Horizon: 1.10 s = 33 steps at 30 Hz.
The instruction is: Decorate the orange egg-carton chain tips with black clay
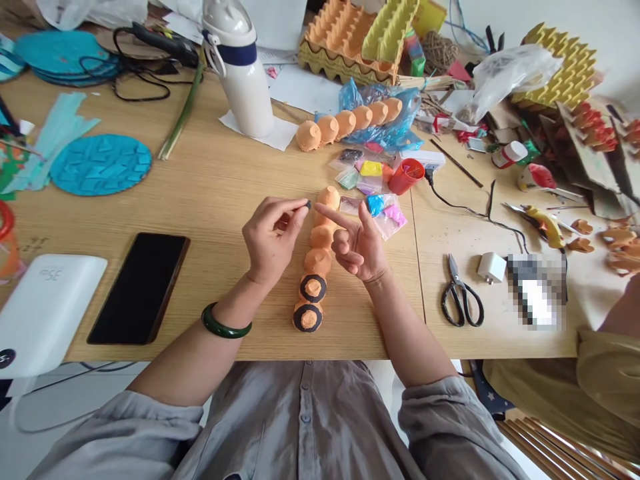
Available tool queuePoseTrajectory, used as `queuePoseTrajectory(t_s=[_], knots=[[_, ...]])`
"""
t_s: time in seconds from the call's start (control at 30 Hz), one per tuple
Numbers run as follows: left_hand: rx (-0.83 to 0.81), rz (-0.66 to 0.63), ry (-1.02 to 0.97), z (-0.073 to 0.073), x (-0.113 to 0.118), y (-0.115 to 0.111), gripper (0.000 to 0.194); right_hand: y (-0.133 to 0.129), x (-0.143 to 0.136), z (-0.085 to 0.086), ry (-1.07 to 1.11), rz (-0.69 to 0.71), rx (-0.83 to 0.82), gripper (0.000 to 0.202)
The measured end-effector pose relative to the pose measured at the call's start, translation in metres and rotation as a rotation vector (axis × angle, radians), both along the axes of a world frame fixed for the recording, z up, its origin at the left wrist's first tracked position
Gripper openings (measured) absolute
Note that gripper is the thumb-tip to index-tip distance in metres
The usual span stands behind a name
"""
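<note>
My left hand (273, 237) pinches a small dark piece (307, 205) between thumb and fingertips, above the orange egg-carton strip (318, 262). The strip runs away from the table's front edge; its two nearest bumps carry black rings (313, 289) around their orange tips. My right hand (359, 245) is just right of the strip, palm turned up, index finger stretched towards the dark piece, the other fingers partly curled and nothing held. A second orange strip (345, 124) lies farther back on blue plastic.
Scissors (459, 293) and a white charger (492, 267) lie at right, a phone (141, 287) and power bank (53, 313) at left. Behind stand a white bottle (243, 80), clay packets (371, 168) and egg trays (345, 40). Another person's arm (623, 310) is at far right.
</note>
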<state>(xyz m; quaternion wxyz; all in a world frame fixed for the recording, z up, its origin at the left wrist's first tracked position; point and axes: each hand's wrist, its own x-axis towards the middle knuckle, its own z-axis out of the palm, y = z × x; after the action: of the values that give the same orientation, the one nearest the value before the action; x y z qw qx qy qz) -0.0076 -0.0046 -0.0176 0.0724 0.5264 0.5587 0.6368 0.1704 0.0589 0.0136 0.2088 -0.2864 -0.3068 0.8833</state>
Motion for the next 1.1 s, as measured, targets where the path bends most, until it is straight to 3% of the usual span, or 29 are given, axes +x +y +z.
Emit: queuePoseTrajectory(t_s=[0.17, 0.37, 0.53, 0.67, 0.73, 0.8, 0.9, 1.0, 1.1], knots=[[-0.086, -0.075, -0.18, -0.001, 0.001, 0.001, 0.024, 0.003, 0.002, -0.005, 0.028, -0.052, 0.014, 0.09], [0.007, -0.036, 0.146, 0.0, 0.002, -0.001, 0.026, 0.0, 0.0, -0.003, 0.022, 0.044, 0.01, 0.103], [-0.039, 0.021, 0.074, 0.0, -0.002, -0.002, 0.035, 0.0, 0.001, -0.003, 0.023, -0.019, 0.015, 0.097], [-0.029, -0.04, 0.108, 0.001, -0.001, -0.001, 0.031, -0.001, 0.001, -0.002, 0.021, 0.039, 0.051, 0.1], [-0.033, -0.047, 0.004, 0.002, 0.0, -0.001, 0.028, -0.001, 0.0, -0.004, 0.007, 0.006, 0.093, 0.092], [-0.086, -0.08, -0.196, 0.005, 0.002, 0.0, 0.028, 0.0, -0.002, -0.009, -0.023, -0.115, 0.17, 0.077], [-0.223, -0.203, -0.529, 0.01, 0.006, 0.002, 0.032, 0.0, -0.004, -0.019, -0.081, -0.294, 0.393, 0.058], [-0.31, -0.298, -0.725, 0.013, 0.012, 0.002, 0.036, -0.004, -0.005, -0.024, -0.12, -0.321, 0.645, 0.059], [-0.348, -0.345, -0.789, 0.014, 0.014, 0.001, 0.041, -0.01, -0.006, -0.023, -0.156, -0.318, 0.847, 0.053]])
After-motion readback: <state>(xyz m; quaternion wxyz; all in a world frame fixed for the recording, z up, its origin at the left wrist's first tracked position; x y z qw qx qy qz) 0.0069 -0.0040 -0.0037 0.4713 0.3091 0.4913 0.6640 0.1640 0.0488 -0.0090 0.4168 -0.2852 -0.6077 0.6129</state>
